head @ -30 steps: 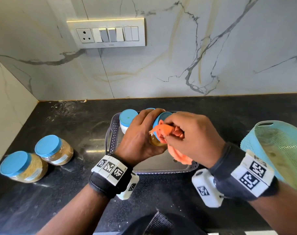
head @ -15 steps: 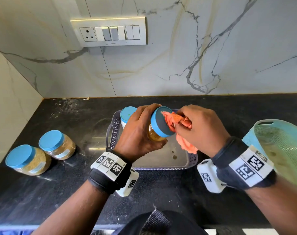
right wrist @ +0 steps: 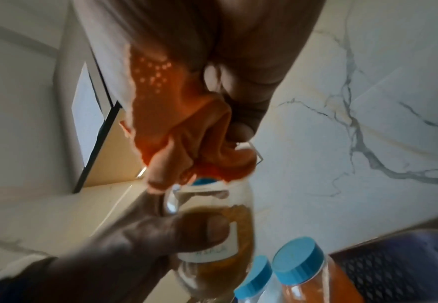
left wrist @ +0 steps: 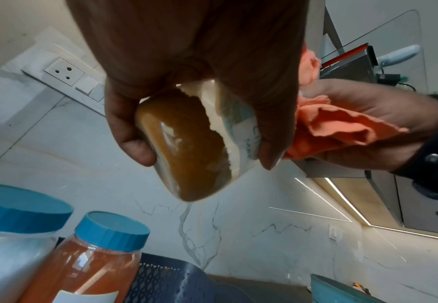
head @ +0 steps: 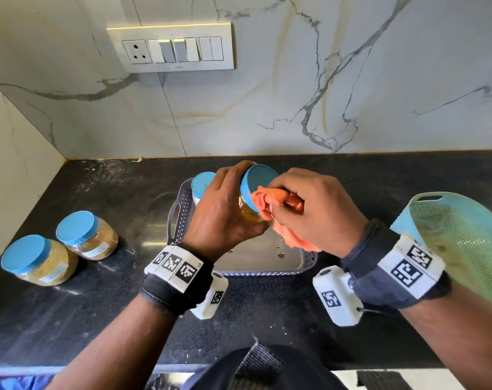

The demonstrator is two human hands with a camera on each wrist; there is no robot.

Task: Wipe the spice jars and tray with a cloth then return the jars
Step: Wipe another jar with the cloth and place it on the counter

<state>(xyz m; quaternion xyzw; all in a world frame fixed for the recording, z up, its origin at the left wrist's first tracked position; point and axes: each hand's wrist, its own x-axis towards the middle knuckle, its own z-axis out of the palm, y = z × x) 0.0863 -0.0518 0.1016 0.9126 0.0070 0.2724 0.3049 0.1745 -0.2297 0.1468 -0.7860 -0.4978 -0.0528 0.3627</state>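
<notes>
My left hand [head: 225, 212] grips a clear spice jar [head: 249, 211] of brown powder with a blue lid [head: 260, 182], tilted to the right above the grey tray [head: 180, 218]. In the left wrist view the jar's base [left wrist: 186, 151] shows between my fingers. My right hand [head: 306, 209] holds a bunched orange cloth [head: 270, 202] against the lid's edge; the same cloth [right wrist: 186, 131] shows in the right wrist view. Two more blue-lidded jars stand in the tray: one white [left wrist: 10, 246], one of orange powder [left wrist: 88, 266]. Two jars [head: 39, 261] [head: 87, 235] stand on the counter at the left.
The black counter [head: 267, 311] runs to a marble wall with a switch plate [head: 171, 47]. A teal mesh basket [head: 464, 243] stands close by my right wrist. Water drops lie on the tray's floor [head: 278, 253].
The jar has been tipped further to the right and lifted slightly. The cloth has moved from the lid's top down to its right edge.
</notes>
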